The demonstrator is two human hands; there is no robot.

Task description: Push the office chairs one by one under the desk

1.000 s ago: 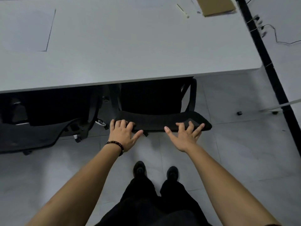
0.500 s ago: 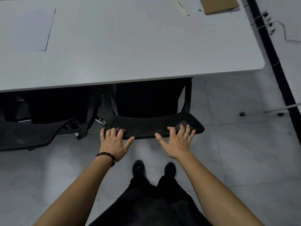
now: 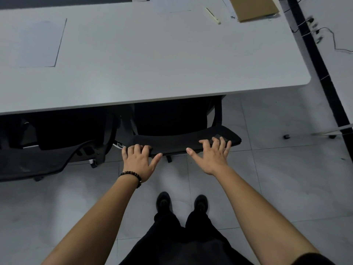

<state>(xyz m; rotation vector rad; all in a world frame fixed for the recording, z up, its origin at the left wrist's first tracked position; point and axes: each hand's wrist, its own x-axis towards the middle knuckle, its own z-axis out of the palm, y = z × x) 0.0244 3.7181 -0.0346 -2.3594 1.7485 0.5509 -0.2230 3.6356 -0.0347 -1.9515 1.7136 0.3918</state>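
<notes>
Office chair [image 3: 181, 142] is faced in under the desk [image 3: 152, 64].
Its backrest top is laid parallel to the desk edge, gripped by the left hand [image 3: 138, 161] and pressed by the spread right hand [image 3: 212, 157].

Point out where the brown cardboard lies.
Head view, top right: the brown cardboard lies on the white desk near its right end, just right of a pale stick.

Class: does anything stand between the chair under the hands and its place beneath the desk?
Nothing visible does. The left hand and right hand touch the chair, partly beneath the desk. The neighbouring chair stands beside it, left, not ahead. Deeper under is too dark to judge.
</notes>
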